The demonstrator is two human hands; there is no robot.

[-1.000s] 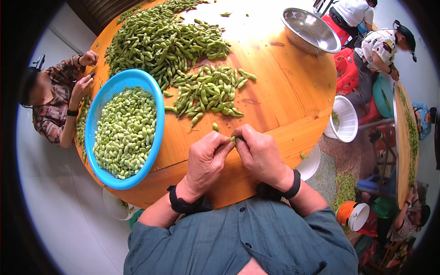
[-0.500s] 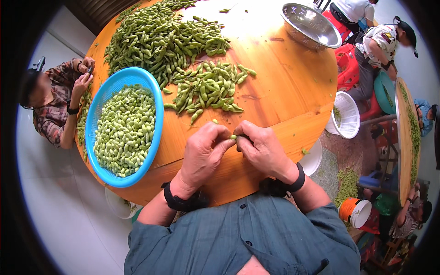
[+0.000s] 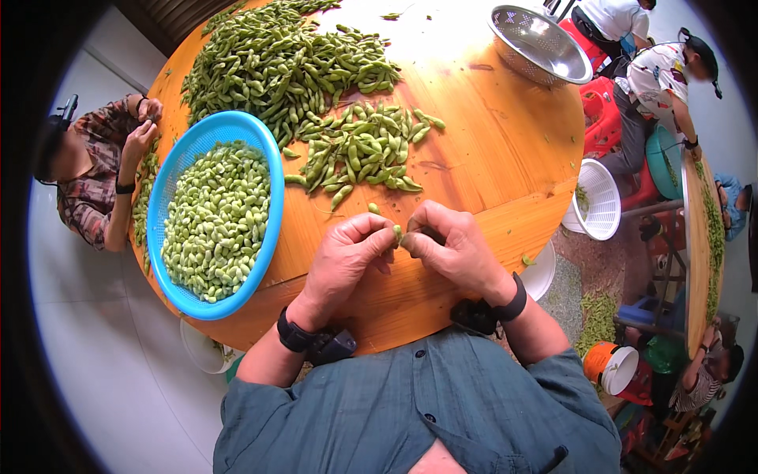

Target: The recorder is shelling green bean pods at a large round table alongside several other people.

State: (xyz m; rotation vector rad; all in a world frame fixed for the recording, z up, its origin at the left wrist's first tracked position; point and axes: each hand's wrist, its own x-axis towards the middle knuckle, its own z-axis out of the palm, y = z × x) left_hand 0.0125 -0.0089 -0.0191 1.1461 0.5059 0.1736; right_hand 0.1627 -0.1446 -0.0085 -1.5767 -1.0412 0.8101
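We see a round table [image 3: 505, 158] of glossy, varnished orange wood; a smooth blue plastic basket [image 3: 272, 213] holding matt pale green shelled beans [image 3: 217, 221]; fuzzy, matt green pods [image 3: 284, 63]; a shiny perforated metal colander [image 3: 537, 43]; a white plastic slotted basket [image 3: 596, 197]; our own soft teal cloth shirt [image 3: 410, 411]

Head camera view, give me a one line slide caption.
Both hands, left hand and right hand, pinch a green pod beside a blue basket.
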